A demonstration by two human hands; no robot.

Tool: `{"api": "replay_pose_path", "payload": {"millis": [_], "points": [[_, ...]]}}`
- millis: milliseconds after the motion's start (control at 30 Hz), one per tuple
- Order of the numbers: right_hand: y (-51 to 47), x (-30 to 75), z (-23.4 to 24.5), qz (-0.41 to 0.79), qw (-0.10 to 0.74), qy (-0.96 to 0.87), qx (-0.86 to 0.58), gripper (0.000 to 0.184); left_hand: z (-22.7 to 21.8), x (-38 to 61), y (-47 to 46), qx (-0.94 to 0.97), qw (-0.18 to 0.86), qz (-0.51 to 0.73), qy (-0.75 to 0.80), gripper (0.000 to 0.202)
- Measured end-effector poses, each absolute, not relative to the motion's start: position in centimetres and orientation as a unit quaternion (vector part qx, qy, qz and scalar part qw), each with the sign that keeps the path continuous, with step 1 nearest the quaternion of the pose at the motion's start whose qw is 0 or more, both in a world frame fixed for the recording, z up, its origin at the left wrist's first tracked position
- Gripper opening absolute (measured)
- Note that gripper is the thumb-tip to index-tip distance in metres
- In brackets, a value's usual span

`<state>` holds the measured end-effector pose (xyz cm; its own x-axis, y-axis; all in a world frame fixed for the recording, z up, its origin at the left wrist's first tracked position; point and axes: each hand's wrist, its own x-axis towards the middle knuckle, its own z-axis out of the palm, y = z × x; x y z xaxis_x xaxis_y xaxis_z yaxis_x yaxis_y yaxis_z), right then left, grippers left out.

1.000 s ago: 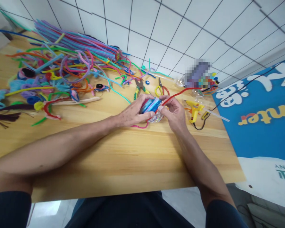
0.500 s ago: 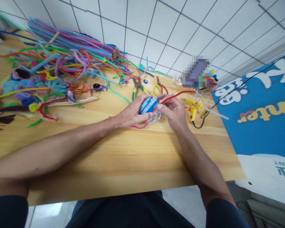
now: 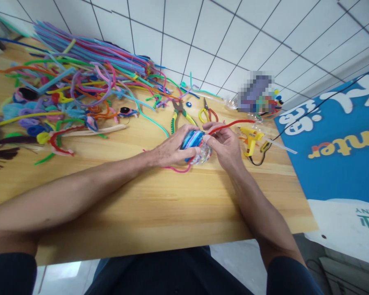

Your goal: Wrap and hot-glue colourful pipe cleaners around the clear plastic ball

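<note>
My left hand (image 3: 175, 148) is wrapped round a clear rounded piece (image 3: 205, 156) covered partly with blue, lilac and white pipe cleaner strands (image 3: 193, 140). At its right side my right hand (image 3: 224, 144) pinches a red pipe cleaner (image 3: 233, 123) against the piece, thumb on top. The red strand's free end sticks out to the right, above the hand. A pink pipe cleaner (image 3: 180, 170) curves out below the piece on the table. Fingers hide part of the piece.
Pliers (image 3: 178, 114) and yellow-and-red-handled scissors (image 3: 207, 112) lie just behind my hands. A yellow glue gun (image 3: 250, 139) with its cord rests on the right. Loose pipe cleaners (image 3: 92, 86) and a bundle of them (image 3: 92, 49) cover the left, near the tiled wall (image 3: 184, 32).
The wrapped piece has turned slightly in my hands, showing more of its clear part. The red strand's free end has dipped a little.
</note>
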<state>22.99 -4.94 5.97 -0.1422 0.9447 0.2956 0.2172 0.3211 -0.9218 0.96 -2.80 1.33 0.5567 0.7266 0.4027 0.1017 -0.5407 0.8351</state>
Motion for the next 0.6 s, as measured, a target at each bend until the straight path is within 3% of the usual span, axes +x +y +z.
{"api": "replay_pose_path", "payload": {"millis": [600], "points": [[-5.21, 22.67, 6.67, 0.439, 0.476, -0.611, -0.455, 0.034, 1.02, 0.83, -1.97, 0.821, 0.299, 0.451, 0.180, 0.061]]}}
